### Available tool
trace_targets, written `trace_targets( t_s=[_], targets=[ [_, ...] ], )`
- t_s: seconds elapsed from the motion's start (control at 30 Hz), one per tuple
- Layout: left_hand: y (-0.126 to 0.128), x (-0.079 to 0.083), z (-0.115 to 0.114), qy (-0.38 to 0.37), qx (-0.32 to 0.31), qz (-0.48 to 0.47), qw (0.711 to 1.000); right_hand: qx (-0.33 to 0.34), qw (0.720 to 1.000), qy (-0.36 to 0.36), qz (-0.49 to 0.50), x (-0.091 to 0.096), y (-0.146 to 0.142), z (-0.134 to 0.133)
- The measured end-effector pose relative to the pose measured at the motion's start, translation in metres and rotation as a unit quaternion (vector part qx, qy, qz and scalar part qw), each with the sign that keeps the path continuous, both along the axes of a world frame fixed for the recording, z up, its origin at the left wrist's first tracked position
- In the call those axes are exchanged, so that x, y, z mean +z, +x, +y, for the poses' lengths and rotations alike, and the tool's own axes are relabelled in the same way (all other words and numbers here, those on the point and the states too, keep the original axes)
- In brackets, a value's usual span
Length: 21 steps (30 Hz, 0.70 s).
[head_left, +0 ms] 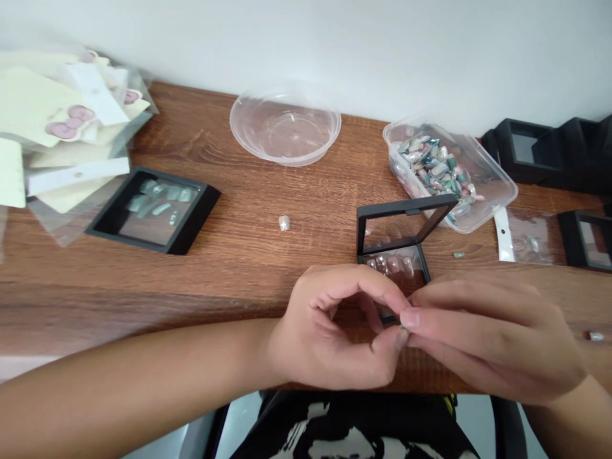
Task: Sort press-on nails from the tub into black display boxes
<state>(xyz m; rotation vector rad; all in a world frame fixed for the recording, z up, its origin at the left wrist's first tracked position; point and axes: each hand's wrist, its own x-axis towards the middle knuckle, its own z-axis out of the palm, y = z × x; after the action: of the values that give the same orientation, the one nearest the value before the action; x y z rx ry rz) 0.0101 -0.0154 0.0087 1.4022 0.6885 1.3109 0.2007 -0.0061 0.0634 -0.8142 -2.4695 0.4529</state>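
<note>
My left hand [335, 331] and my right hand [492, 338] meet at their fingertips near the desk's front edge. Both pinch one tiny item that I cannot make out. Just behind the fingers stands an open black display case [401, 245] with its clear lid tilted up. A row of pink press-on nails [389, 263] lies inside it, and my hands partly cover its front. A single loose pale nail [284, 222] lies on the wood to the left of the case.
A clear tub [492, 191] of mixed green and pink nails sits behind the case. An empty clear round bowl [285, 129] stands at the back. Left lie a closed black case with green nails [153, 207] and bagged cards [62, 134]. More black cases [540, 150] stand right.
</note>
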Motion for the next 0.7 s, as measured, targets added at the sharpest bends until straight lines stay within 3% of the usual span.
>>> trace_targets(
  t_s=[0.13, 0.53, 0.7],
  targets=[
    [-0.0038, 0.0031, 0.0014, -0.011, -0.023, 0.018, 1.0, 0.026, 1.0, 0.009, -0.004, -0.0044, 0.001, -0.0007],
    [-0.0064, -0.0004, 0.0027, -0.026, -0.04, 0.024, 0.999, -0.007, 1.0, 0.013, -0.019, -0.0097, -0.0017, -0.0037],
    [-0.0056, 0.0021, 0.0029, -0.053, -0.04, 0.008, 0.998, -0.001, 1.0, -0.02, 0.004, -0.0088, -0.0001, -0.0029]
  ],
)
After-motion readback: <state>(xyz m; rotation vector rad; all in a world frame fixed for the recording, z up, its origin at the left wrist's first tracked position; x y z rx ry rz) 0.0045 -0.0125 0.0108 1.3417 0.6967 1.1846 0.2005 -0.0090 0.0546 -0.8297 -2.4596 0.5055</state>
